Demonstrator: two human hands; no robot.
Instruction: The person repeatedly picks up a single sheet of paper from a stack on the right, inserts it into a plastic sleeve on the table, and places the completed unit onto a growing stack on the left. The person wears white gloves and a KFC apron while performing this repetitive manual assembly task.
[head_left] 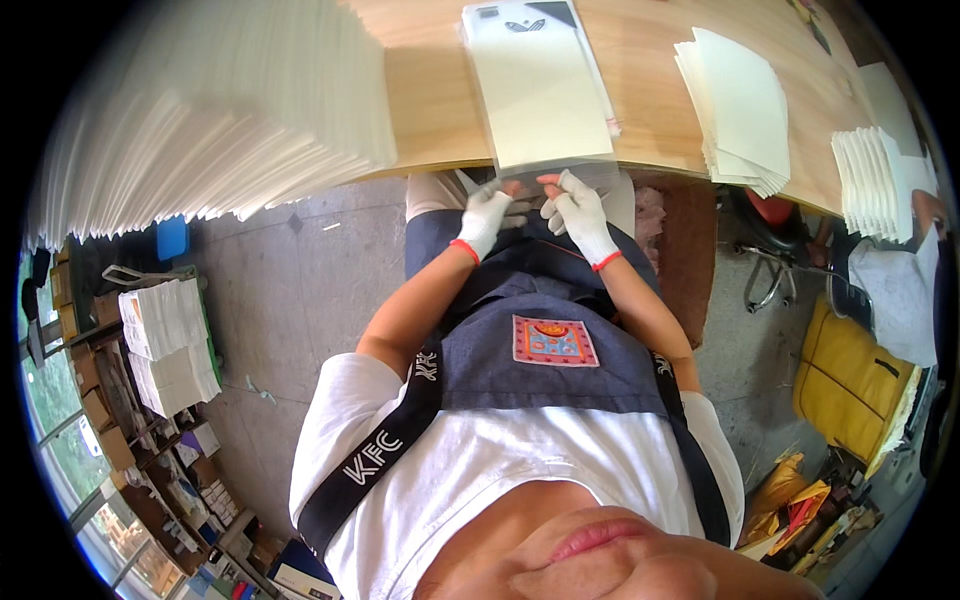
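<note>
At the table's near edge lies a stack of cream paper sheets (535, 110) inside a clear plastic bag (572, 172), whose transparent end hangs over the edge. A dark printed design shows at the bag's far end. My left hand (487, 217), in a white glove with red cuff and bare fingertips, is at the left of that hanging end, fingers apart. My right hand (580, 215), gloved alike, is at its right, with the index finger reaching inward and the other fingers loosely bent. Both hands are close to the plastic; whether the fingertips touch it is unclear.
A tall mass of cream sheets (230, 130) covers the table's left. Fanned sheets (742, 110) and a smaller stack (872, 185) are on the right. Below stand a wheeled chair (770, 225), a yellow cushioned piece (850, 380), stacked paper (170, 345) and cluttered shelves. Another person is at far right.
</note>
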